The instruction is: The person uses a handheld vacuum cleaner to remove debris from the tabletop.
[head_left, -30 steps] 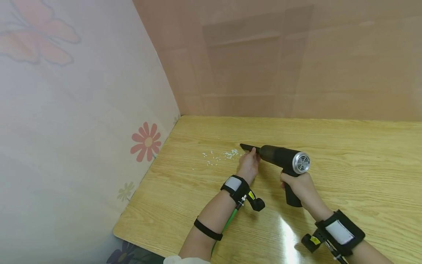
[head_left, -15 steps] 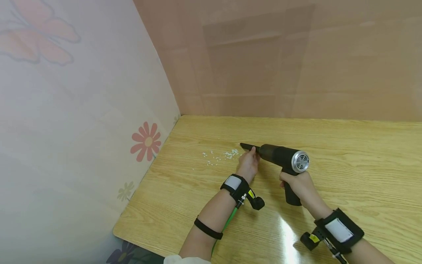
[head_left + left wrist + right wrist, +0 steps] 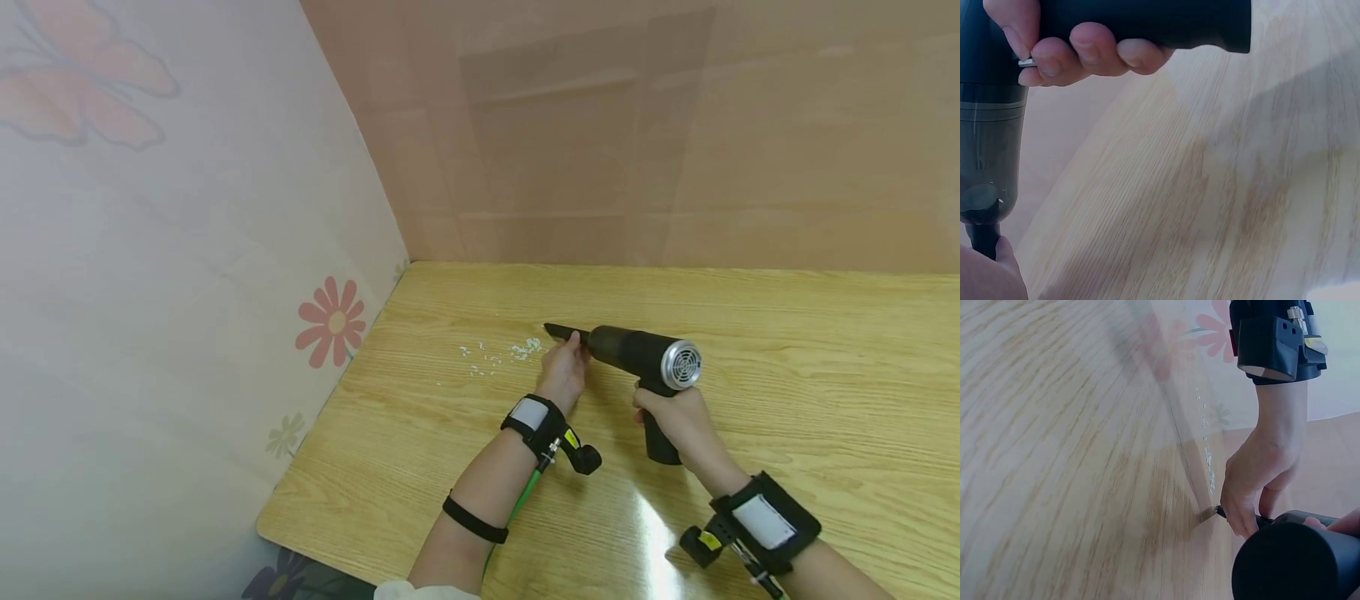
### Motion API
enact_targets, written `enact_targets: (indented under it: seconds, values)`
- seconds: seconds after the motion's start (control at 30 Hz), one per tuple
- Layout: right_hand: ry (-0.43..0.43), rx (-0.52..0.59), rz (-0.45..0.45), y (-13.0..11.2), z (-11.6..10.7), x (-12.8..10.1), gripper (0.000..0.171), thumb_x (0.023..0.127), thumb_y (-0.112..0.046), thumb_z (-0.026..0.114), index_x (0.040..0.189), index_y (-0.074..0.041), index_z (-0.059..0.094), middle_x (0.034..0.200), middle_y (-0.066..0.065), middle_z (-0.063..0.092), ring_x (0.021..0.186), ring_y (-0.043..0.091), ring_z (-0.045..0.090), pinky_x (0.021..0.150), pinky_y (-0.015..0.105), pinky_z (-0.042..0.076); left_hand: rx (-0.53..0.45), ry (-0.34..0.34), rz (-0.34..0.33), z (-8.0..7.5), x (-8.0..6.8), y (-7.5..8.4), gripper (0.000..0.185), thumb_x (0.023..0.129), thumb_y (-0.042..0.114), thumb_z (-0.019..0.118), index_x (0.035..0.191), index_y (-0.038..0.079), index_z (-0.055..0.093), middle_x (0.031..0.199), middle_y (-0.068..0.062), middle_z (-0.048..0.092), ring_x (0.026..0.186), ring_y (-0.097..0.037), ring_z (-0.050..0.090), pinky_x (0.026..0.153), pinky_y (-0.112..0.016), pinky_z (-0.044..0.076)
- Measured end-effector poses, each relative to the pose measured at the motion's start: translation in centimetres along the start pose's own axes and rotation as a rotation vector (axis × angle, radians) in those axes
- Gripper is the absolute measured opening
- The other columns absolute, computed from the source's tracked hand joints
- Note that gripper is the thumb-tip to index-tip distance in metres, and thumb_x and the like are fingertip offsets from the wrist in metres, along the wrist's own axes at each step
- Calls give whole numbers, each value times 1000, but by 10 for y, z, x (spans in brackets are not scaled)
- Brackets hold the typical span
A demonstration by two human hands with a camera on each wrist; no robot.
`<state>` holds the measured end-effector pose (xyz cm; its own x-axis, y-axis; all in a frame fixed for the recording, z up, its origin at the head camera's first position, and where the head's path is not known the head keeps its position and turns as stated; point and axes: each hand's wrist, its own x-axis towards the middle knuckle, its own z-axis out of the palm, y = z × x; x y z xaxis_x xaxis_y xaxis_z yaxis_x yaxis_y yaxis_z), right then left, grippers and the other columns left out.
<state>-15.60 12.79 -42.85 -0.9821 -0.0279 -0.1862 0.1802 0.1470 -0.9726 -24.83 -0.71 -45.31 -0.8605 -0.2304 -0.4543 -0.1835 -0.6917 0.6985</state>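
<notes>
A black handheld vacuum cleaner (image 3: 633, 350) with a silver rear vent is held over the table, pointing left. My right hand (image 3: 678, 417) grips its handle; in the left wrist view several fingers (image 3: 1094, 50) curl round it beside a small metal piece. The see-through dust cup (image 3: 990, 147) shows there too. My left hand (image 3: 564, 375) pinches the slim black nozzle (image 3: 558, 332) at the front. In the right wrist view the nozzle's tip (image 3: 1219, 511) pokes out past the left hand's fingers, close to the tabletop. Small white bits (image 3: 525, 349) lie scattered left of the tip.
The wood-grain table (image 3: 787, 375) meets a pale flowered wall (image 3: 187, 292) on the left and a brown covered panel (image 3: 562, 167) behind. A green cable (image 3: 522, 500) runs along the left forearm. Wrist cameras sit on both arms.
The vacuum cleaner and my right hand have shifted very slightly left and away from me. My left hand keeps its hold on the nozzle, and the white bits look the same.
</notes>
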Motion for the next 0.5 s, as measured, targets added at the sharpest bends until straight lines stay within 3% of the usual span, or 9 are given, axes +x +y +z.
enact_targets:
  seconds: [0.2, 0.5]
  values:
    - [-10, -31, -3, -3, 2, 3, 33, 88, -9, 55, 115, 9, 48, 73, -12, 57, 62, 5, 59, 62, 24, 53, 1, -1, 1, -1, 2, 2, 6, 95, 7, 57, 90, 5, 57, 82, 0, 55, 74, -7, 54, 69, -16, 49]
    - [-26, -164, -21, -11, 7, 11, 32, 86, -9, 56, 113, 7, 50, 78, -5, 58, 61, 8, 60, 63, 24, 52, -40, -3, 6, -4, 8, 7, 12, 96, 8, 56, 105, 0, 58, 90, -2, 54, 83, -10, 54, 78, -19, 49]
